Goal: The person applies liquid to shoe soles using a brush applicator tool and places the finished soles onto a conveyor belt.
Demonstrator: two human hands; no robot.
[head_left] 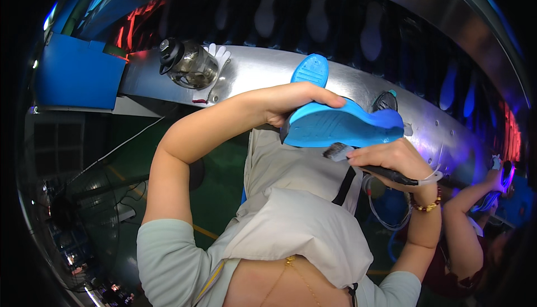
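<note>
Blue shoe sole: held at the desk's near edge, long axis left to right; left end clasped by the curled left hand. Brush: pinched by the right hand, bristles leftward. Desk: metal. Floor: green.

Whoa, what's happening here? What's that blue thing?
A person is holding a blue shoe sole in the left hand and a brush in the right hand. The bristles are right by the sole's near edge, but I can't tell if they touch it. Another blue sole lies on the metal bench behind, partly hidden by the left arm. A clear jug with a black lid stands to the left.
</note>
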